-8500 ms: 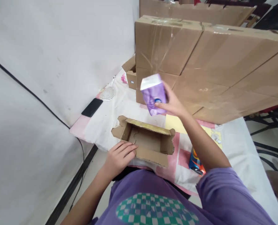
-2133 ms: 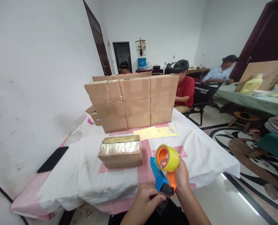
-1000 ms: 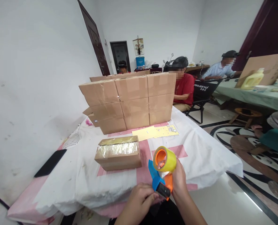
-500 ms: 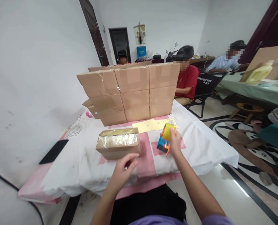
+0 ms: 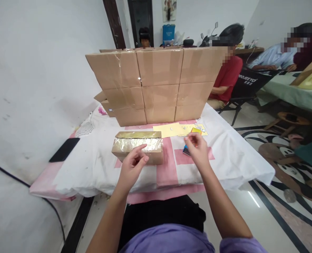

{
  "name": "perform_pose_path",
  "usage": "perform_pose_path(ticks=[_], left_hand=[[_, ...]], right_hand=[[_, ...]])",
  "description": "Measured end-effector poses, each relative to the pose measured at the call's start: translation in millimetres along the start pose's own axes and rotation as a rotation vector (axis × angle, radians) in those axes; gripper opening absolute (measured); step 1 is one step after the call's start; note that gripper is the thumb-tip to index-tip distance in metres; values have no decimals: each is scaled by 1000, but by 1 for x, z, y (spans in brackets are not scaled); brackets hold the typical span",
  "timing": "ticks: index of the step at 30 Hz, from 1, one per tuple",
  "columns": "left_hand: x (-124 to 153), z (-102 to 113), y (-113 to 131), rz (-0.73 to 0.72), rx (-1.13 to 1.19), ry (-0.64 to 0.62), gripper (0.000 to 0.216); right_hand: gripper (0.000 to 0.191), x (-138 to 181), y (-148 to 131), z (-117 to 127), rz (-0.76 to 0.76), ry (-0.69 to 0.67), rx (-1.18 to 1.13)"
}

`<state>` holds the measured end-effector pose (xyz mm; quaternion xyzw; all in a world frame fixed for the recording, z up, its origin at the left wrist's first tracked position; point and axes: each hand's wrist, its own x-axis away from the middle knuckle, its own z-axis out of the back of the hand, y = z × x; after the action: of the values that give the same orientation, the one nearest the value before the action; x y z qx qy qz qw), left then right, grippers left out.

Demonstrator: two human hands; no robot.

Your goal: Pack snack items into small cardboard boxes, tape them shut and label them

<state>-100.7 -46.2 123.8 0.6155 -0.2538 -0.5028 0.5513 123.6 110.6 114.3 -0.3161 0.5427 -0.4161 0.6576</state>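
My left hand hovers in front of a small cardboard box with shiny clear tape across its top. Its index finger points out over the box and the thumb is apart; it holds nothing. My right hand is closed, thumb and fingertips drawn together. Right behind it is a tape dispenser with blue and orange parts and a yellow tape roll, mostly covered by the hand. What the fingertips hold, if anything, is hidden.
A large wall of joined cardboard boxes stands across the table's back. Yellow cards lie before it. At left are a black flat object and a white perforated thing. Other people sit beyond, one in a red shirt.
The view has tilted down. My left hand has risen in front of the small box. My right hand's fingers have shifted leftward across the tape dispenser, covering more of it.
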Motion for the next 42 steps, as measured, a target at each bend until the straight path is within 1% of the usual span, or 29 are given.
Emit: perform_pose_path(ticks=[2,4,6,7,8,9,10,11,13,14,15,17,18,19,21,23,25,27,30,32,37,42], left_hand=[[1,2,-1,-7,-2,0,41],[4,4,-3,-14,-10,-7,44],[7,5,-5,-7,-34,-29,46],[9,6,-6,-1,-49,-43,46],[10,8,-8,10,-67,-53,47],[12,9,-9,25,-88,-57,50],[13,12,-10,43,-112,-58,55],[13,15,-11,62,-141,-49,62],[12,23,-14,83,-236,13,76],[10,28,-16,61,-310,65,76],[7,34,-17,8,-408,121,70],[-2,44,-20,-154,-663,205,49],[-7,48,-21,-235,-793,203,43],[-13,51,-22,-305,-904,166,41],[-23,52,-25,-392,-1044,36,47],[-30,49,-29,-426,-1091,-90,54],[-34,45,-33,-425,-1100,-144,56],[-34,42,-37,-410,-1098,-149,58],[-31,41,-42,-411,-1093,-126,58],[-29,42,-44,-421,-1091,-112,58],[-25,43,-45,-411,-1071,-98,59],[-24,38,-37,-379,-1096,-123,56]], right_hand=[[16,10,-39,-16,64,-340,-103],[14,18,-72,-33,81,-596,-160],[12,23,-92,-47,69,-782,-197],[10,24,-98,-53,67,-853,-207],[9,25,-101,-57,77,-907,-207],[9,26,-102,-60,94,-934,-195],[11,25,-103,-62,116,-925,-179],[14,23,-102,-61,133,-881,-164],[18,17,-100,-57,127,-720,-156],[19,13,-99,-54,107,-632,-162],[22,8,-98,-51,79,-565,-173],[27,-1,-96,-44,11,-523,-209],[29,-6,-95,-42,-24,-533,-237],[30,-10,-95,-40,-62,-553,-273],[29,-15,-93,-41,-143,-598,-358],[26,-19,-90,-46,-222,-656,-424],[25,-21,-86,-56,-278,-719,-437],[26,-23,-79,-68,-297,-737,-379],[27,-26,-68,-83,-280,-696,-240],[26,-28,-61,-89,-249,-673,-181],[21,-30,-47,-93,-163,-657,-89],[21,-32,-39,-95,-149,-693,-52]])
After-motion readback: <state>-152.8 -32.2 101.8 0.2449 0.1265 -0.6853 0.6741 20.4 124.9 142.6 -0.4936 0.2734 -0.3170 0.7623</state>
